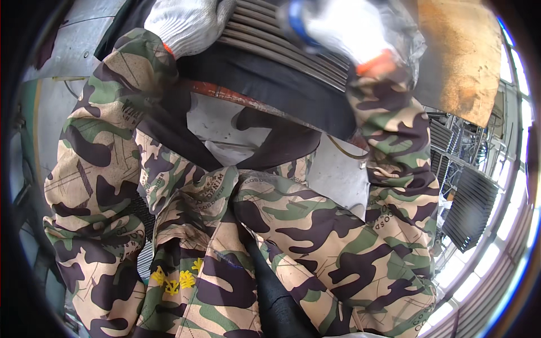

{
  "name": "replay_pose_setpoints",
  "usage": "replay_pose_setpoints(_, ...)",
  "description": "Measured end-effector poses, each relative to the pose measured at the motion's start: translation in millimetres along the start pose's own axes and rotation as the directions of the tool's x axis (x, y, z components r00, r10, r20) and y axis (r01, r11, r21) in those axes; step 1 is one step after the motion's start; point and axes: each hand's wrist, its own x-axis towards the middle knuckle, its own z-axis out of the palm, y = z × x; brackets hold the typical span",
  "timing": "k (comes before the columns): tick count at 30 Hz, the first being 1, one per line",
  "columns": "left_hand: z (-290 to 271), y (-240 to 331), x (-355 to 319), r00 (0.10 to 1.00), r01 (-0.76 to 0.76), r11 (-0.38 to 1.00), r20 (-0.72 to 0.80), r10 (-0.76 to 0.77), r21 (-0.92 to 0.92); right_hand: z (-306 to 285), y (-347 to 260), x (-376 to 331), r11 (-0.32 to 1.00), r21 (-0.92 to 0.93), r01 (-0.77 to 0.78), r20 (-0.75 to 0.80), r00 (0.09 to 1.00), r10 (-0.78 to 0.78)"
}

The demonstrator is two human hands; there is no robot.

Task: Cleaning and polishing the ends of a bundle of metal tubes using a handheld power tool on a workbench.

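A bundle of slim grey metal rods (270, 43) lies side by side on black sheeting (248, 73) at the top of the view. My left hand (190, 23), in a white knit glove, is at the left end of the rods; its fingers are hidden or cut off by the upper edge. Over the right part of the rods is my right hand (355, 31), also white-gloved and smeared by motion. It grips a blue ring-shaped thing (301, 23), too blurred to name more closely. Crumpled clear plastic (416, 42) shows beside that hand.
A worn red edge (236, 97) runs below the black sheeting. To the right stands a brown, stained board (459, 56). Beyond it are racks of metal parts (470, 205) near bright windows. Grey metal panels (84, 34) are at the upper left.
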Motion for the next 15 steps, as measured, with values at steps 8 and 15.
replay_pose_setpoints(8, -1.8, 3.6, 6.3, 0.996, 0.08, 0.997, -0.042, -0.079, 0.008, -10.9, 19.4, -23.3, 0.998, -0.057, 0.0, -0.013, 1.0, -0.001)
replay_pose_setpoints(15, -8.4, 6.1, -1.3, 0.998, 0.061, 0.997, 0.009, -0.061, 0.057, 10.7, -27.6, 21.2, 0.994, -0.03, 0.101, -0.113, 0.988, -0.103)
